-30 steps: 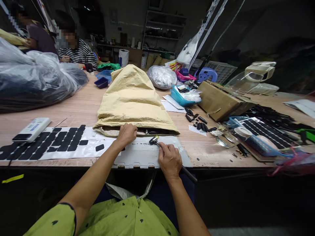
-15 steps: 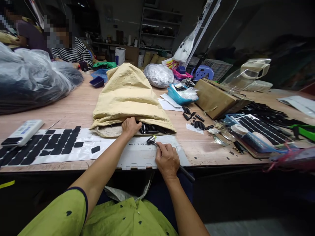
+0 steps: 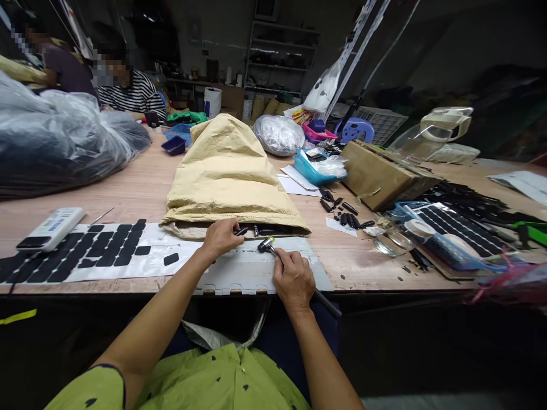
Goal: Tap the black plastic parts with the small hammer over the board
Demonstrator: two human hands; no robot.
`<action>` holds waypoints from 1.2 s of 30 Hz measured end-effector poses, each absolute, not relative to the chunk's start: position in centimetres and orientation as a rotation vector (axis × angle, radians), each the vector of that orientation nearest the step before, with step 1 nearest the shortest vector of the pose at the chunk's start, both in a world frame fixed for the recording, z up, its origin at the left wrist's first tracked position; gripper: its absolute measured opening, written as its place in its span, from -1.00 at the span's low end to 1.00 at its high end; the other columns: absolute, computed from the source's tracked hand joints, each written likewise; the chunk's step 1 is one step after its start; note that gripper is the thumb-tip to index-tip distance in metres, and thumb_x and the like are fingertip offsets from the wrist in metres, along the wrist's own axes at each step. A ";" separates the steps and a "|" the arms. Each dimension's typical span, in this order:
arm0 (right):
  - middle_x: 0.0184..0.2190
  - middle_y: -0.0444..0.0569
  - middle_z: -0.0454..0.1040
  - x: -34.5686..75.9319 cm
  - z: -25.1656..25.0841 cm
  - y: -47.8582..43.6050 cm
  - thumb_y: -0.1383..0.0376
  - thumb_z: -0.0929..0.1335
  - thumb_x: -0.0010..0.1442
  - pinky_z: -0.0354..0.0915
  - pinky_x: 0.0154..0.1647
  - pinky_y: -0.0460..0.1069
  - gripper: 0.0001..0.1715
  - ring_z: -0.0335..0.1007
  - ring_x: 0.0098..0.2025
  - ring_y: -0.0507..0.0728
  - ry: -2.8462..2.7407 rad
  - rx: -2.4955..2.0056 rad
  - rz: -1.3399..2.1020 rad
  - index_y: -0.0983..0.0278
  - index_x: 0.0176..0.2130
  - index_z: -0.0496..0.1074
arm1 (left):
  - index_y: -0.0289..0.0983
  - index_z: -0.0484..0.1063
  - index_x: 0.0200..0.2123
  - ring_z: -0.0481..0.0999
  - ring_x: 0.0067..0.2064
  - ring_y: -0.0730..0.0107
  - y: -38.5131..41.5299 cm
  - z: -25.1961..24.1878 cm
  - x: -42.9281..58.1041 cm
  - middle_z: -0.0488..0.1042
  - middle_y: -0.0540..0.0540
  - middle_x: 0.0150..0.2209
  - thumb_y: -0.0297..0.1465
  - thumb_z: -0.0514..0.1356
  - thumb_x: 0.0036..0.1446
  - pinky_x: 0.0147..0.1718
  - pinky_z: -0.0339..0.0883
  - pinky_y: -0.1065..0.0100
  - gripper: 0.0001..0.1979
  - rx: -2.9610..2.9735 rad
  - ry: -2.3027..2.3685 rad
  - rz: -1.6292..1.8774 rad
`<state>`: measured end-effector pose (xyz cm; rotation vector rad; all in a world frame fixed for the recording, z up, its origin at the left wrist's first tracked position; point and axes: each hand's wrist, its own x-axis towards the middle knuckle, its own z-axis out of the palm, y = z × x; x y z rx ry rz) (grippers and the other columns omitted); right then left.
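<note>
The left hand (image 3: 220, 238) is pinching a small black part (image 3: 240, 231) at the open mouth of the tan sack (image 3: 231, 171). The right hand (image 3: 294, 279) is clenching a hammer (image 3: 267, 245), its head sitting low over the white board (image 3: 243, 273) just beside that mouth. The handle is overhanging the near edge of the table (image 3: 141, 193), and bare board is lying between both hands and that edge.
</note>
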<state>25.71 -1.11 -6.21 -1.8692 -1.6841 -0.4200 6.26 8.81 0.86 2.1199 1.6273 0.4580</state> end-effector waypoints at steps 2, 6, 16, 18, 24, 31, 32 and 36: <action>-0.35 -0.05 0.41 25.7 -6.2 -1.1 0.34 0.28 0.27 0.05 -0.28 0.01 -0.69 0.16 -0.30 0.12 -1.681 -1.868 -0.417 0.17 -0.06 0.54 | -0.22 0.50 -0.30 0.48 -0.25 0.24 7.5 0.7 4.3 0.54 -0.07 -0.29 -0.31 0.24 -0.02 -0.35 0.27 0.33 -0.82 2.176 1.457 0.488; -0.34 -0.05 0.42 26.1 -6.1 -1.0 0.34 0.30 0.26 0.06 -0.27 0.00 -0.70 0.18 -0.29 0.12 -1.697 -1.891 -0.384 0.17 -0.07 0.54 | -0.21 0.55 -0.28 0.44 -0.20 0.24 5.1 -0.7 2.1 0.50 -0.06 -0.29 -0.34 0.26 -0.01 -0.25 0.28 0.31 -0.82 2.168 1.318 0.499; -0.15 0.00 0.51 23.3 -3.2 -2.6 0.27 0.23 0.35 0.31 -0.06 -0.01 -0.65 0.42 -0.11 0.10 -1.631 -1.478 0.237 0.20 0.04 0.48 | -0.20 0.61 -0.27 0.40 -0.17 0.24 4.8 -2.6 1.9 0.46 -0.05 -0.30 -0.32 0.38 -0.04 -0.18 0.26 0.30 -0.79 2.067 1.305 0.618; -0.14 0.00 0.51 22.2 -2.9 -3.0 0.27 0.23 0.36 0.33 -0.02 -0.01 -0.65 0.43 -0.09 0.09 -1.676 -1.382 0.359 0.19 0.06 0.46 | -0.19 0.62 -0.27 0.40 -0.17 0.25 4.8 -2.6 1.9 0.45 -0.05 -0.32 -0.33 0.39 -0.04 -0.19 0.26 0.31 -0.79 2.046 1.305 0.625; -0.25 -0.03 0.47 20.5 -3.4 -3.7 0.32 0.21 0.38 0.34 -0.16 -0.06 -0.61 0.43 -0.22 0.05 -1.802 -1.350 0.335 0.18 0.10 0.46 | -0.22 0.59 -0.42 0.37 -0.24 0.32 4.9 -2.9 2.0 0.39 0.00 -0.39 -0.33 0.41 -0.06 -0.24 0.21 0.34 -0.88 2.058 1.289 0.648; -0.33 -0.07 0.43 20.6 -3.6 -3.7 0.37 0.21 0.37 0.32 -0.23 -0.09 -0.58 0.41 -0.29 0.04 -1.861 -1.408 0.273 0.16 0.11 0.47 | -0.20 0.61 -0.41 0.37 -0.26 0.35 4.9 -3.2 2.1 0.40 0.01 -0.41 -0.39 0.37 -0.04 -0.23 0.22 0.35 -0.95 2.051 1.292 0.678; -0.32 -0.07 0.44 20.8 -3.5 -3.7 0.37 0.21 0.37 0.32 -0.21 -0.09 -0.59 0.41 -0.27 0.04 -1.826 -1.399 0.272 0.17 0.10 0.47 | -0.19 0.63 -0.37 0.37 -0.25 0.34 4.9 -3.2 2.1 0.41 0.00 -0.40 -0.38 0.38 -0.04 -0.22 0.22 0.34 -0.90 2.044 1.289 0.678; -0.30 -0.06 0.44 21.4 -3.4 -3.7 0.34 0.23 0.37 0.33 -0.19 -0.08 -0.61 0.41 -0.25 0.04 -1.748 -1.377 0.259 0.18 0.10 0.47 | -0.15 0.65 -0.28 0.40 -0.22 0.32 4.9 -3.4 2.0 0.45 -0.01 -0.37 -0.36 0.38 -0.05 -0.22 0.25 0.33 -0.81 2.016 1.297 0.690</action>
